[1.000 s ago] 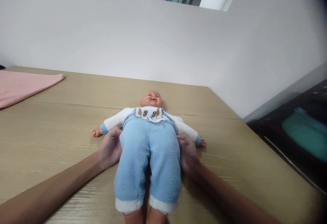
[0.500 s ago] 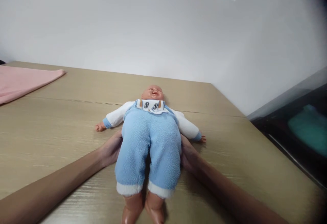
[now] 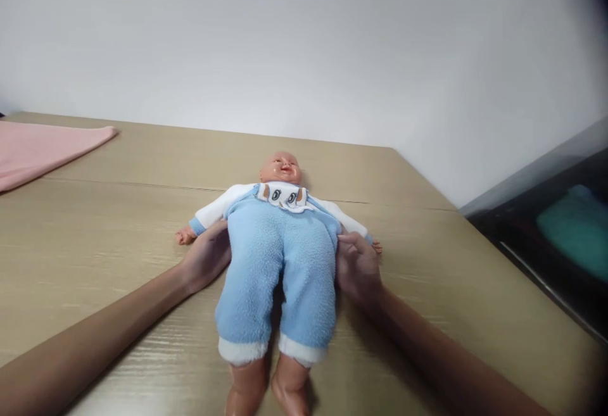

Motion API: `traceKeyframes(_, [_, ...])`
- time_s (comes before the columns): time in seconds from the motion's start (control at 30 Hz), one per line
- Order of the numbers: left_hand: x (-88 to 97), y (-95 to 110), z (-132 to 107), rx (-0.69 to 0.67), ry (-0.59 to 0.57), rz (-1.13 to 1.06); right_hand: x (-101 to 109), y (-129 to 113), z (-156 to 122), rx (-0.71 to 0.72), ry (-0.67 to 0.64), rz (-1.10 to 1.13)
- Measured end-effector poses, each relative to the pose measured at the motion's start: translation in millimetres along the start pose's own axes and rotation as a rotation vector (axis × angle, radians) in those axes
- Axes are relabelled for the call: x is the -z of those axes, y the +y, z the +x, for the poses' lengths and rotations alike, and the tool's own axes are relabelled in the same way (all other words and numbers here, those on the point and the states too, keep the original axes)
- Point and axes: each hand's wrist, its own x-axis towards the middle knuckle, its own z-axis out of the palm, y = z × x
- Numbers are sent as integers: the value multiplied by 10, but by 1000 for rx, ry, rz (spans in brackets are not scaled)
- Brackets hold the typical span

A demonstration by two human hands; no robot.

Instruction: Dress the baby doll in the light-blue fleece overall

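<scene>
A baby doll lies on its back on the table, feet toward me and arms spread. It wears fleecy light-blue overalls with white cuffs, an animal face on the bib and a white long-sleeved top. My left hand rests against the doll's side at the left of the view, its fingers hidden behind the overalls. On the opposite side, my right hand has bent fingers and pinches the edge of the overalls near the waist.
The wood-grain table has a seam running across it. A pink cloth lies at the far left. Behind the table stands a pale wall. Something dark and glossy, with a turquoise patch, is beyond the right edge.
My right hand has come up from beside and partly under the doll to the overalls' edge, its fingers now showing. My left hand has shifted slightly up along the doll's side.
</scene>
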Motion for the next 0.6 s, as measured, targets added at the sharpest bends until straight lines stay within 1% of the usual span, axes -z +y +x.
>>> traceKeyframes(0.1, [75,74,29,-60,-48,39,-39,-39,9,45,51,-82])
traceKeyframes(0.2, [128,116,71,-135,-75,100,-66,-82,12,63,1,-152])
traceKeyframes(0.27, [157,111,112,-198,-69,175,-55,-127,22,114,-32,-280])
traceKeyframes(0.37, [199,75,173,-276,-20,300,3,-251,75,200,-65,-525])
traceKeyframes(0.47, [216,62,207,-406,61,427,29,-445,185,231,-57,-696])
traceKeyframes(0.53, [200,80,206,-493,119,527,-39,-588,272,275,-28,-821])
traceKeyframes(0.6, [166,107,190,-554,172,591,-207,-712,360,372,-51,-923])
